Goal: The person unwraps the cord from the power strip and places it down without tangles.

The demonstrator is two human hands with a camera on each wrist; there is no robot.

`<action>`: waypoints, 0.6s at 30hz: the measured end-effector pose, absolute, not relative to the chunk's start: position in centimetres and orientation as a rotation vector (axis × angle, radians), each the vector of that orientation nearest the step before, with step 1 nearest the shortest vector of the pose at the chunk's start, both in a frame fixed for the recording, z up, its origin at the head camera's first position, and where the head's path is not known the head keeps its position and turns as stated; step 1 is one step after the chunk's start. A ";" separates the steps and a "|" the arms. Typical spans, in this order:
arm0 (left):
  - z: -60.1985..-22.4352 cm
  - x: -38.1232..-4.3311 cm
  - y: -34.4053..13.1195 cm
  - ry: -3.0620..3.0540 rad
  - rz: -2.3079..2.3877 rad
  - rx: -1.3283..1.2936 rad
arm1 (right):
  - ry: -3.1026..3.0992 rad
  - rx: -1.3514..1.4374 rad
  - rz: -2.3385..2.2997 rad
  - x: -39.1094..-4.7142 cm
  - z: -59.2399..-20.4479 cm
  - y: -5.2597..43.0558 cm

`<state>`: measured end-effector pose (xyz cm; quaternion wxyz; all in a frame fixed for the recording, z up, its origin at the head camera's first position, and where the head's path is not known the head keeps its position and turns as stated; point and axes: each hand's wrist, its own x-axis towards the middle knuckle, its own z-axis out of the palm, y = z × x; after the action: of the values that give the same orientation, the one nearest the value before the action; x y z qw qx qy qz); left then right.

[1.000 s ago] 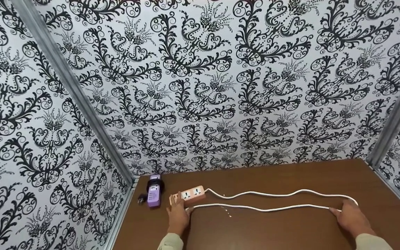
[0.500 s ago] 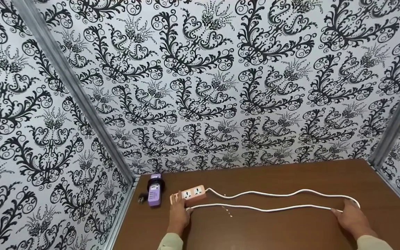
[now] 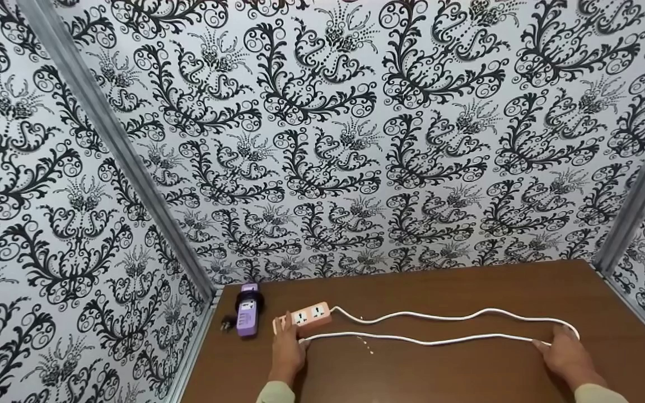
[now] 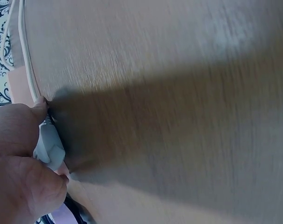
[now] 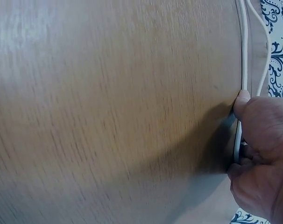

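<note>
An orange power strip (image 3: 310, 316) with white sockets lies on the brown table, its white cord (image 3: 457, 318) stretched to the right and doubled back in a long loop. Over the strip's left end lies my left hand (image 3: 289, 352), fingers on the strip. In the left wrist view its thumb presses the cord, and the white plug (image 4: 51, 147) sits against its palm, held beside the strip. My right hand (image 3: 568, 352) grips the cord at the loop's right bend. Thumb and curled fingers around the cord (image 5: 244, 56) show in the right wrist view.
A purple power strip (image 3: 248, 322) wrapped with a black cord stands at the table's back left, its black plug (image 3: 227, 323) beside it. Small white specks (image 3: 371, 352) dot the brown table (image 3: 440, 375). Patterned walls (image 3: 328, 168) enclose the back and sides.
</note>
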<state>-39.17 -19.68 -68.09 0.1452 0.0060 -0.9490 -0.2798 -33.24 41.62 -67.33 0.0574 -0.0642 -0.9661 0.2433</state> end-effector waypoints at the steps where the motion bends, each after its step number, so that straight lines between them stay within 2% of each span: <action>1: -68.1 -39.2 -19.7 -2.738 -0.808 0.021 | -2.929 -0.191 0.734 -33.2 -67.4 41.7; 13: -68.5 -39.0 -19.7 -2.719 -0.794 0.017 | -2.895 -0.163 0.741 -34.0 -70.3 43.1; 18: -67.8 -38.4 -19.7 -2.771 -0.709 -0.004 | -2.936 -0.143 0.705 -34.0 -68.9 42.6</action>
<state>-38.45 -19.73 -67.79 0.1403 -0.0015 -0.9592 -0.2454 -33.97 42.59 -68.90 0.0594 -0.0472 -0.9696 0.2327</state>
